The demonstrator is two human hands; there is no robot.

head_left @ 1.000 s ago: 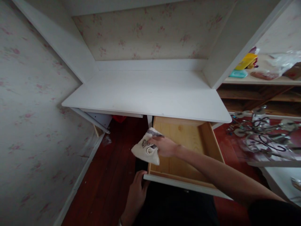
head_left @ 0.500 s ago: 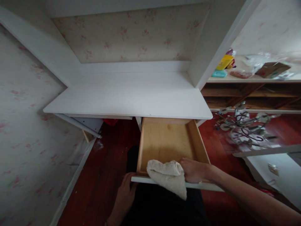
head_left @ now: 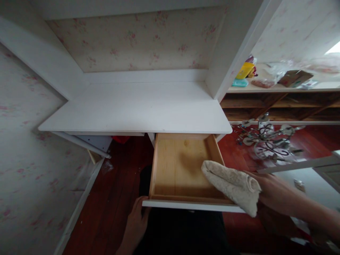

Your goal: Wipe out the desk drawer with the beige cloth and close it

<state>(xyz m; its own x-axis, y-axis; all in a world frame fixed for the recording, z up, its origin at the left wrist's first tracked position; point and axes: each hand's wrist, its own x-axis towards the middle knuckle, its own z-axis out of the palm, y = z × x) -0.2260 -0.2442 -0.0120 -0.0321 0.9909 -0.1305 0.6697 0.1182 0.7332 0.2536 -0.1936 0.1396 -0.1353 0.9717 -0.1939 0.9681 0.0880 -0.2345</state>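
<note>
A wooden drawer [head_left: 175,166] with a white front panel is pulled out from under the white desk [head_left: 138,106]. At the panel's left end, my left hand [head_left: 138,216] has its fingers bent around the edge. My right hand [head_left: 268,189] is closed on a folded cream cloth [head_left: 231,182], over the drawer's right front corner. The cloth stretches leftward across the drawer's right side and hangs past the front panel. Some of my right fingers are hidden behind the cloth.
A chandelier [head_left: 271,138] with curved arms lies on the red wood floor at the right. Behind it, a low shelf unit [head_left: 281,101] carries a yellow container [head_left: 244,71], plastic bags and a cardboard box [head_left: 295,78]. Flowered wallpaper [head_left: 23,148] covers the left wall.
My right hand has lifted the cloth from the drawer's front inside edge and moved right, past the drawer's side. My left hand stays at the panel's left end. The view has shifted slightly.
</note>
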